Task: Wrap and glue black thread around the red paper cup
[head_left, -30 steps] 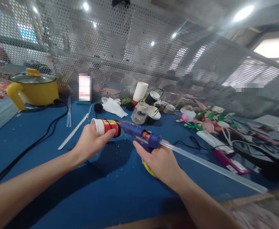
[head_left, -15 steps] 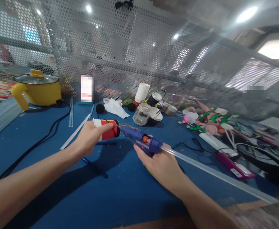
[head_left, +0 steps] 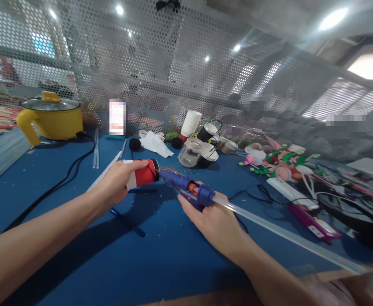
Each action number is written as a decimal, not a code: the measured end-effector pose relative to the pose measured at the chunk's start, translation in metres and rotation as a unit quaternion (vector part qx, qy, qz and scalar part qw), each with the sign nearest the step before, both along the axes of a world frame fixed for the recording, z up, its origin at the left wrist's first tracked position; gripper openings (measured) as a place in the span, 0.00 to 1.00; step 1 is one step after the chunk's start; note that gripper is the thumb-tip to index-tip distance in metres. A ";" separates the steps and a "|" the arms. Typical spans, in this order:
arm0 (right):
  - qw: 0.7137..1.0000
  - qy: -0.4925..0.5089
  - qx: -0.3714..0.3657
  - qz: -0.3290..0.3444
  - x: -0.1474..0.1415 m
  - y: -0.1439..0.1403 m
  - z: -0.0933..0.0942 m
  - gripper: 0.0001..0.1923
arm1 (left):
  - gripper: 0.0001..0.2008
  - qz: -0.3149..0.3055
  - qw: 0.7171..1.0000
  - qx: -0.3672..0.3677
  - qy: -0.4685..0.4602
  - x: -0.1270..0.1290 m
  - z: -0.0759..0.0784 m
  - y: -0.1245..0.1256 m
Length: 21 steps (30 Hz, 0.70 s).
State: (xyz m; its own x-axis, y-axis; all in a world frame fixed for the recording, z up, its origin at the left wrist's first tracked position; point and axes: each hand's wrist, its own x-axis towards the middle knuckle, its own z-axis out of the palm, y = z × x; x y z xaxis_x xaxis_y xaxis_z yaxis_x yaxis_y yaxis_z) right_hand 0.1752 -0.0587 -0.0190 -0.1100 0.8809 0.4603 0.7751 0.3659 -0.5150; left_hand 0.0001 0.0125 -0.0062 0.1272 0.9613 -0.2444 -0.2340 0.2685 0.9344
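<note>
Blue covering runs across the whole work table (head_left: 161, 259), which is backed by a perforated metal screen (head_left: 173, 72) along its far edge. A yellow electric pot (head_left: 51, 117) with a glass lid stands at the far left, and its black cable (head_left: 55, 187) trails forward over the cloth. Craft litter fills the right side: green, pink and white paper pieces (head_left: 278, 163), a white power strip (head_left: 285, 191) and a magenta tool (head_left: 312, 221) lying among dark wires. Nearer the centre stand a stack of white paper cups (head_left: 190, 123), a clear glass jar (head_left: 189, 154) and a crumpled white cloth (head_left: 154, 144).

The right hand (head_left: 216, 221) is clenched round the grip of a blue glue gun (head_left: 186, 189); a long clear glue stick (head_left: 285, 238) juts from the gun's back end toward the lower right. The left hand (head_left: 116, 185) grasps a small red and white paper cup (head_left: 140, 175), lying on its side and held above the cloth just ahead of centre. The gun's nozzle sits at the cup's dark end (actual contact cannot be confirmed, the tip being too small to resolve). White strips (head_left: 105, 170) lie on the cloth beyond the left hand, clear of both arms.
</note>
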 end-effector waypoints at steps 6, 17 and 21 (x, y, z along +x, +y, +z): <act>1.000 -0.023 0.003 -0.015 0.000 0.000 -0.002 0.06 | 0.06 -0.008 1.000 -0.002 -0.005 -0.003 -0.002 0.003; 1.000 -0.020 -0.011 -0.001 0.000 -0.002 -0.003 0.05 | 0.07 0.007 1.000 0.013 -0.004 -0.006 -0.004 0.006; 1.000 -0.024 -0.012 -0.004 0.000 -0.001 -0.003 0.05 | 0.08 0.001 1.000 0.022 0.000 -0.007 -0.004 0.006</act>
State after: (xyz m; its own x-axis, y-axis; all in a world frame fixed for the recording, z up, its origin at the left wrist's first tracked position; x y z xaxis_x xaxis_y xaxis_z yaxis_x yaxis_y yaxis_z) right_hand 0.1748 -0.0599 -0.0219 -0.1251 0.8922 0.4339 0.8019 0.3484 -0.4854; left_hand -0.0068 0.0184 -0.0099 0.1256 0.9711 -0.2027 -0.2338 0.2276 0.9453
